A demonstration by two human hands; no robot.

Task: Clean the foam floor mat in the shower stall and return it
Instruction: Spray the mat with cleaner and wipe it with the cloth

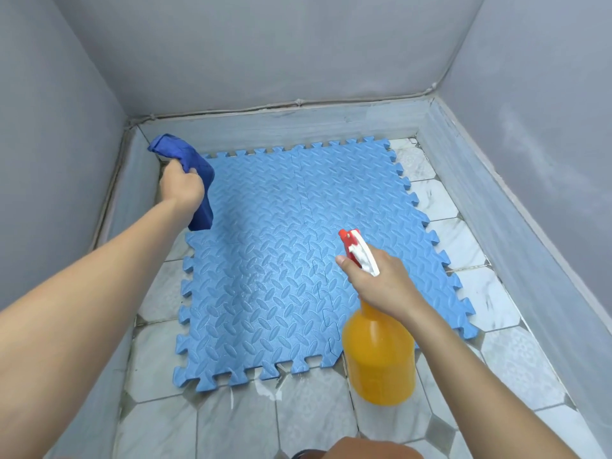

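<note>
Mat (284,246) lies flat on the tile floor (331,419), pushed toward the back-left corner of the stall, wet patches near its middle. Left hand (180,187) holds a cloth (195,173) over the mat's far-left corner, fingers curled round it. Right hand (381,283) grips the neck of a bottle (381,356) above the mat's near-right edge, nozzle aimed at the mat.

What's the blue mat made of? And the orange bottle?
The mat looks like soft foam: matte, embossed pattern, puzzle-tooth edges. The bottle looks like see-through plastic, glossy, probably tinted by orange liquid inside. Its red and white spray top looks like hard plastic.
</note>
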